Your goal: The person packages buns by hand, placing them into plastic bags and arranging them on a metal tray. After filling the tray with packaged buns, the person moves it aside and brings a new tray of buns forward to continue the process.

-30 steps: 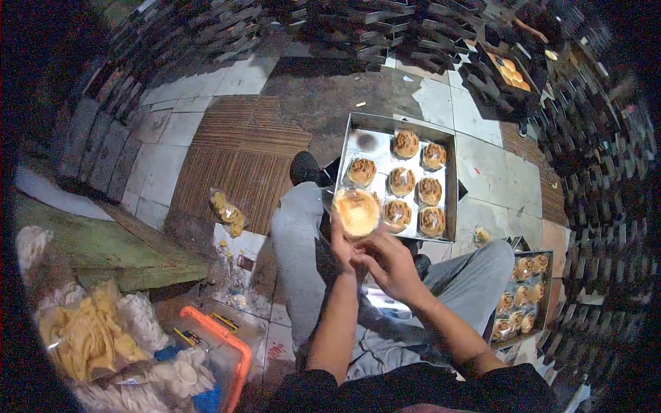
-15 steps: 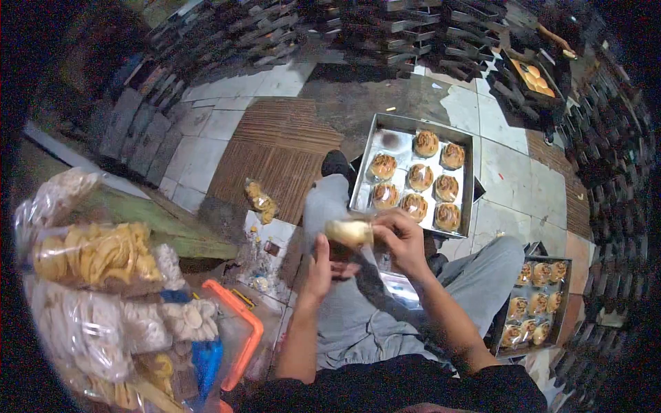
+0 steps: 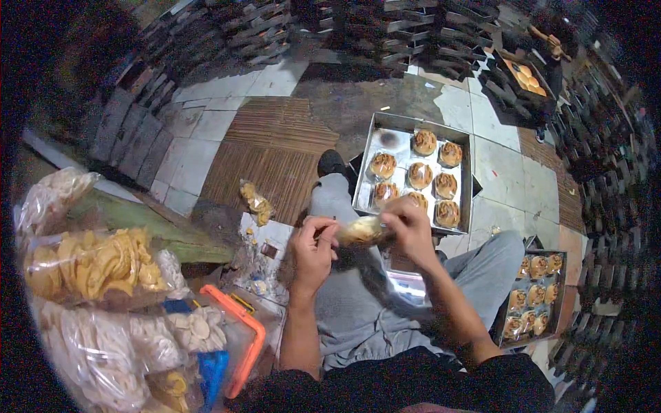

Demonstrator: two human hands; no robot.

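Both my hands hold one round golden bun (image 3: 359, 231) in clear plastic wrap, above my lap. My left hand (image 3: 312, 252) pinches the left end of the wrap. My right hand (image 3: 407, 230) grips the bun's right side from above. Just beyond the hands lies a metal baking tray (image 3: 394, 131) on the floor, with several browned buns (image 3: 420, 174) in rows. My legs in grey trousers (image 3: 358, 313) stretch under the hands.
A second tray (image 3: 500, 318) of wrapped buns lies by my right knee. Bags of crackers (image 3: 96, 265) and an orange-rimmed plastic box (image 3: 249, 332) crowd the left. A small bag of snacks (image 3: 256, 202) lies on the tiled floor. Stacked dark trays (image 3: 385, 27) line the back and right.
The bun has dropped from in front of the tray toward my lap and turned on its side. My left hand closed onto the wrap's end; my right hand shifted on top.
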